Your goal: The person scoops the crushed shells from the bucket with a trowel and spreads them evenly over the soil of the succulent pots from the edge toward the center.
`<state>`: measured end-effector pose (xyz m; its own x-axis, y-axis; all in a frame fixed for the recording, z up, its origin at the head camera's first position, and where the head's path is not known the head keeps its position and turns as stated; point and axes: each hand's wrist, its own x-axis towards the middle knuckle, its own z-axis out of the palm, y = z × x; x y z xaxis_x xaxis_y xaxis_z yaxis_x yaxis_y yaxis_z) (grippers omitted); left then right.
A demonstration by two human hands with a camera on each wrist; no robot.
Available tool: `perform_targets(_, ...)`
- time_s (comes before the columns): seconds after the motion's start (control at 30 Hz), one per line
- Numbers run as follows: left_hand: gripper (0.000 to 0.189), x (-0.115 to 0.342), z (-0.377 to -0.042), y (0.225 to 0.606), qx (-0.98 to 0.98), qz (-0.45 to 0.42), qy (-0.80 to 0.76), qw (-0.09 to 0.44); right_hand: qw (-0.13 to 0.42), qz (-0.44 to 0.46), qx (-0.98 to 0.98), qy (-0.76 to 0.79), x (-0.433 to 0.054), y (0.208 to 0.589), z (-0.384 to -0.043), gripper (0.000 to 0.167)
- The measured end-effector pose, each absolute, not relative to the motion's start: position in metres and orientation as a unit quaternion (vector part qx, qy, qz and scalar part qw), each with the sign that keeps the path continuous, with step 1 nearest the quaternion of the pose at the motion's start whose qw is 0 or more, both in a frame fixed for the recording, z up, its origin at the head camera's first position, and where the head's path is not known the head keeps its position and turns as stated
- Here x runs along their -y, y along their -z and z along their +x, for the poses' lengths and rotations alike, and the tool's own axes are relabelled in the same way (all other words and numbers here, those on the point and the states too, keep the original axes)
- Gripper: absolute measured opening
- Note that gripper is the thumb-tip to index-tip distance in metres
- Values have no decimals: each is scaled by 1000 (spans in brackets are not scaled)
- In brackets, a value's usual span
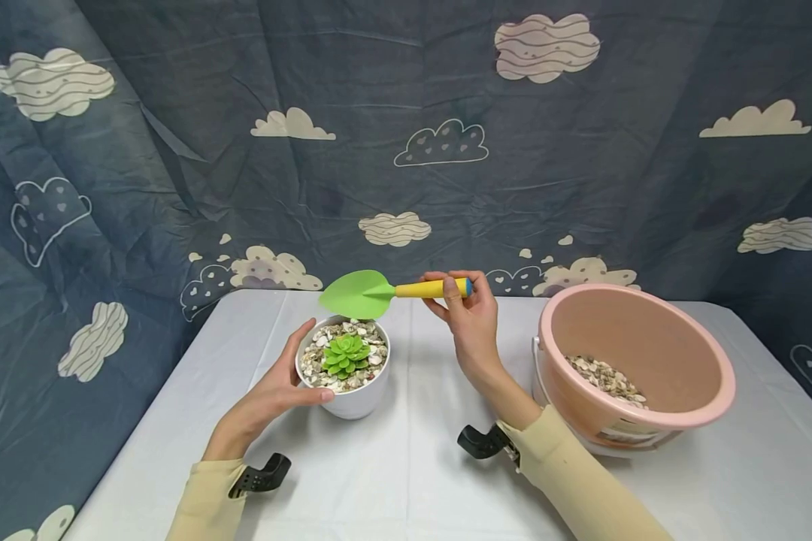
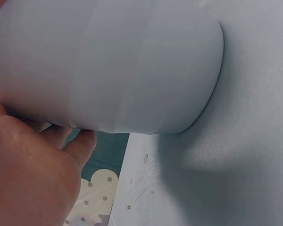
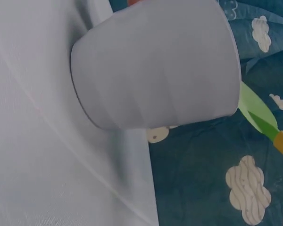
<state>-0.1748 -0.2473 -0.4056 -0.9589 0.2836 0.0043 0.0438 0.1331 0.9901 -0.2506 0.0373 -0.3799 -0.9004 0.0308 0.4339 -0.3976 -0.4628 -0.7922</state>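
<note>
A white flower pot (image 1: 355, 403) stands on the table, holding a green succulent (image 1: 346, 355) ringed by pale pebbles or shell bits (image 1: 316, 353). My left hand (image 1: 275, 394) grips the pot's left side, thumb at the front and fingers behind; the left wrist view shows its fingers (image 2: 80, 148) against the pot wall. By its yellow handle, my right hand (image 1: 471, 323) holds a small trowel (image 1: 359, 294) with a green blade. That blade is over the pot's far rim, above the pebbles. In the right wrist view the pot hides part of the trowel's blade (image 3: 259, 113).
To the right is a pink bucket (image 1: 649, 315) with pebbles (image 1: 607, 382) in its bottom and a handle hanging at its side. A white cloth covers the table (image 1: 406, 481). Behind hangs a dark blue curtain (image 1: 406, 75) with cloud prints.
</note>
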Motion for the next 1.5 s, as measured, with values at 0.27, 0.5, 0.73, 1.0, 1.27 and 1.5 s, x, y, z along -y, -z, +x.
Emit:
perform_targets(0.27,113,248,-176,404,-750,103,-647,95,117,104,486,-860,-40,369,-240,24)
perform_targets(0.5,113,248,-176,402,-755,108,-640,92,84,61,468,-878,-44,361,-232,29)
perform_targets(0.73,113,248,-177,402,-757,114,-637,89,64,51,450,-889,-49,351,-218,31)
perform_targets(1.0,112,248,-175,405,-749,113,-646,91,65,64,441,-893,-59,338,-199,25)
perform_targets(1.27,113,247,-173,408,-726,107,-671,104,52,79,416,-904,-75,327,-182,26)
perform_targets(1.5,113,246,-173,408,-728,110,-668,104,60,96,415,-903,-93,318,-172,20)
